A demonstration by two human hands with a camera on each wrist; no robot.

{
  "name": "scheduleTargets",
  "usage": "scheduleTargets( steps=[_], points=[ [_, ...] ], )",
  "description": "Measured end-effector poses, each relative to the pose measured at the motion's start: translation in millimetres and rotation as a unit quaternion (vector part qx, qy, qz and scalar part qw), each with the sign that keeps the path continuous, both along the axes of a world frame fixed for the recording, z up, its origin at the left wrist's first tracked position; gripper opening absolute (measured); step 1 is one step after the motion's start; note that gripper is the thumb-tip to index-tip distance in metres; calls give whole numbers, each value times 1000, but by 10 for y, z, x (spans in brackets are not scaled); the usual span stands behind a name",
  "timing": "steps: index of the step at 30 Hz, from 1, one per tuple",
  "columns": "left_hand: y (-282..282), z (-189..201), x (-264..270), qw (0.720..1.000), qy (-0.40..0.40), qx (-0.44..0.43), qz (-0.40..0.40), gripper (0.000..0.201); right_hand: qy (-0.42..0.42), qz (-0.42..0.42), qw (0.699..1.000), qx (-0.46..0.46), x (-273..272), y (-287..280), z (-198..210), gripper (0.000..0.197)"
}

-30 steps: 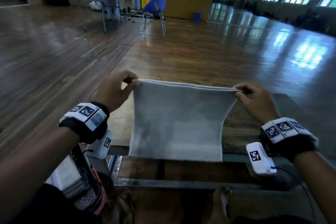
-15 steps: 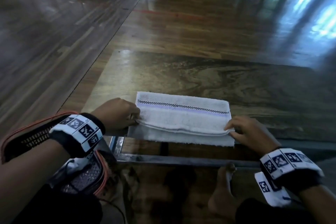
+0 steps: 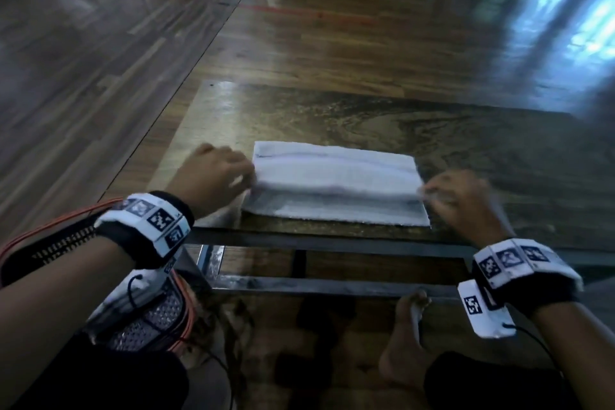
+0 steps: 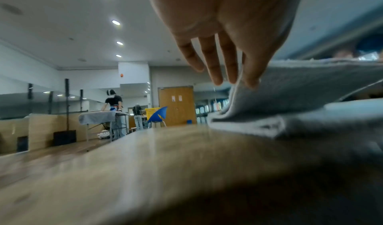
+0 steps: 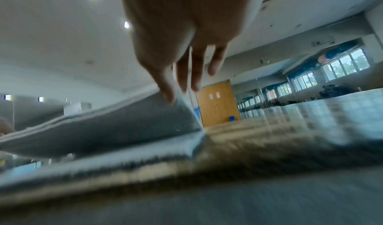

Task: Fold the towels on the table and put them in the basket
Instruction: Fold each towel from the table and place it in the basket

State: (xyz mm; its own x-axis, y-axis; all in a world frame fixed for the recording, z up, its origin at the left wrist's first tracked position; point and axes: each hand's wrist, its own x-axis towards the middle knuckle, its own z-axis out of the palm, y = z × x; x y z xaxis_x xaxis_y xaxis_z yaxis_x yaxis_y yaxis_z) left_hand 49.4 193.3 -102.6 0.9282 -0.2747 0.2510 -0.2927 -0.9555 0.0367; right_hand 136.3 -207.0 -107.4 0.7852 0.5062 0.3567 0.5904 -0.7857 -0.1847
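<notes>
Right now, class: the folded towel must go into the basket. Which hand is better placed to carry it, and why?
Left. The basket sits by the left hand, below the table edge; the right hand pinches the towel at its far end.

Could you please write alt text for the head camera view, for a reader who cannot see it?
Two hands, the left hand and the right hand, pinch the ends of a white towel lying partly folded near the front edge of a dark wooden table. A basket sits low at the left, above a glossy wooden floor.
</notes>
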Motion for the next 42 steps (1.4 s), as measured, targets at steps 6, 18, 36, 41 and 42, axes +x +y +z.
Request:
scheduleTargets(
  steps=[6, 18, 36, 41, 42],
  points=[
    [43, -87, -56, 998, 40, -43, 12, 11, 47, 16, 999, 11, 27, -114, -164, 23],
    [52, -146, -163, 998, 30, 9, -62, 14, 45, 24, 999, -8, -115, -168, -140, 26],
    [0, -186, -383, 992, 78, 4, -99, 21, 66, 33, 997, -14, -457, -143, -351, 37],
    [17, -97, -400, 978, 100, -179, -28, 16, 120, -2, 982, 145, -498, -186, -232, 26],
    [19, -48, -399, 971, 92, -220, -22, 18, 145, -15, 971, 190, -505, -192, -177, 25]
  ],
)
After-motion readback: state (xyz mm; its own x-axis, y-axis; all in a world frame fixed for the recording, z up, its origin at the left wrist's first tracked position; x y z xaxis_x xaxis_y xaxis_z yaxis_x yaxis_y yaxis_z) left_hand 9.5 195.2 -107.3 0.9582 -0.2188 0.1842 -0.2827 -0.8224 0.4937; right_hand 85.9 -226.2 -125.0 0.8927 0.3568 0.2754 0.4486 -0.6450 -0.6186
